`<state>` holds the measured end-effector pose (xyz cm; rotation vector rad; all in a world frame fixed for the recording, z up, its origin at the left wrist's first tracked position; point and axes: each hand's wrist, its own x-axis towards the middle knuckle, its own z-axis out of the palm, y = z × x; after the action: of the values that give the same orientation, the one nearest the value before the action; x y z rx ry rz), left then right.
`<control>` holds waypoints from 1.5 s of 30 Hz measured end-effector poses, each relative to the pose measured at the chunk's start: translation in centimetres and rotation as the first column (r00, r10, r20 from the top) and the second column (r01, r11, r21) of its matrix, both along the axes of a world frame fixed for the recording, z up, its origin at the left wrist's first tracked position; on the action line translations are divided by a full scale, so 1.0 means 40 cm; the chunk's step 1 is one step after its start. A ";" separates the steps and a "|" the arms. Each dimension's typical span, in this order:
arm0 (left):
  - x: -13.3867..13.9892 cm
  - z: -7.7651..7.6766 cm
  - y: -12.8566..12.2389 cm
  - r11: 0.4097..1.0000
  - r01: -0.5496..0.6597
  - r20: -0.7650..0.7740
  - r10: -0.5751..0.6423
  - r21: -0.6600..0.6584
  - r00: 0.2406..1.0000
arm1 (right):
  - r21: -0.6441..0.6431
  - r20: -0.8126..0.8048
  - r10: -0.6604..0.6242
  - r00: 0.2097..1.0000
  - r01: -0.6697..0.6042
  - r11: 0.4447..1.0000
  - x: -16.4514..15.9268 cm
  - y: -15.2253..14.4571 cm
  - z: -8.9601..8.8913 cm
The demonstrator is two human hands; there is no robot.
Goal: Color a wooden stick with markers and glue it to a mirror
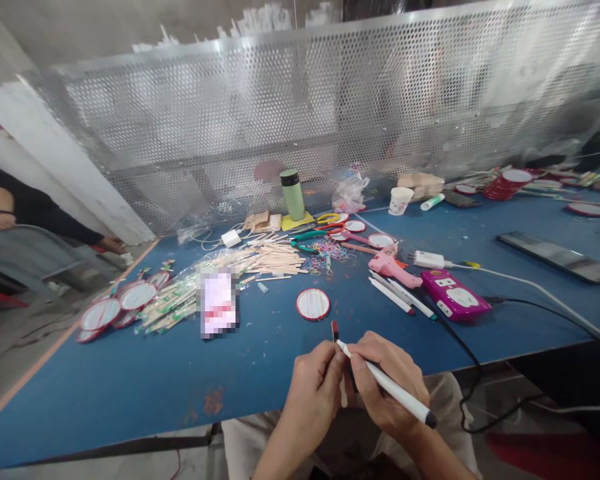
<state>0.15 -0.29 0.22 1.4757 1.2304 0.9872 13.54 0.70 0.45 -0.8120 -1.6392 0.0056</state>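
Note:
My left hand [317, 380] is closed on a thin wooden stick [335, 329], whose upper end is coloured reddish brown with a dark patch. In my right hand [393, 383] is a white marker [397, 393] with a dark end. The marker's tip touches the stick or is right beside it, just above my left thumb. Both hands are at the table's front edge, over my lap. Beyond them lies a round white disc with a red rim [313, 304]. My fingers hide the middle of the stick.
On the blue table [260, 380] lie loose wooden sticks [280, 257], pliers [315, 233], a pink glue gun [394, 265], more markers [400, 297] and a purple power box [453, 293] with cables. A green bottle [293, 197] and paper cup [400, 200] stand behind. Another person's arm [55, 207] is at left.

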 end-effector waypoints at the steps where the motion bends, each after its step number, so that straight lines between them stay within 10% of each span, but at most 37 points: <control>1: 0.000 -0.001 0.000 1.000 0.001 0.006 -0.001 -0.001 1.000 | 0.000 0.006 0.001 1.000 -0.001 1.000 0.000 0.000 -0.001; 45: 0.008 0.024 -0.001 0.997 0.054 0.099 -0.049 -0.052 0.994 | -0.005 -0.037 0.047 0.998 -0.047 0.999 0.006 -0.001 -0.013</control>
<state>0.47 -0.33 1.17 1.3943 1.1350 0.9726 13.80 0.66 -0.09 -0.7736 -1.6240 0.0582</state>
